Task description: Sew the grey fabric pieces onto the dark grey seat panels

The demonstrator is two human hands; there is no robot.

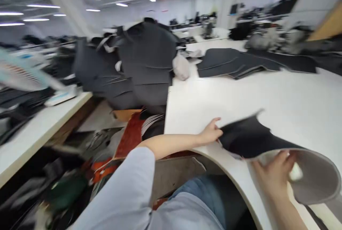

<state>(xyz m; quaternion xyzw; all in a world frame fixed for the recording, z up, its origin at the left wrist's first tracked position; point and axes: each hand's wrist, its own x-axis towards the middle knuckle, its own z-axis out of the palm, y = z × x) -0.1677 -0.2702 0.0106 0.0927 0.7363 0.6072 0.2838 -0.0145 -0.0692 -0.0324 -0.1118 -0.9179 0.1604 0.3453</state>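
Note:
A black fabric panel point(248, 135) with a grey underside lies partly on the white table, its right part curled up into a loop. My left hand point(211, 132) grips the panel's left edge, with one finger pointing out over the table. Beneath the raised near edge, my right hand point(278, 173) holds the panel from its grey side. Those fingers are bent and partly blurred, and the curl hides some of them. A small pale spot shows beside the right fingers; what it is I cannot make out.
The white table point(197, 105) has a curved cutout around my body. Dark panels point(235, 60) lie along its far side. Large stacked dark pieces point(149, 62) hang at its left. A second table point(66, 110) with a light blue fan point(24, 71) stands further left.

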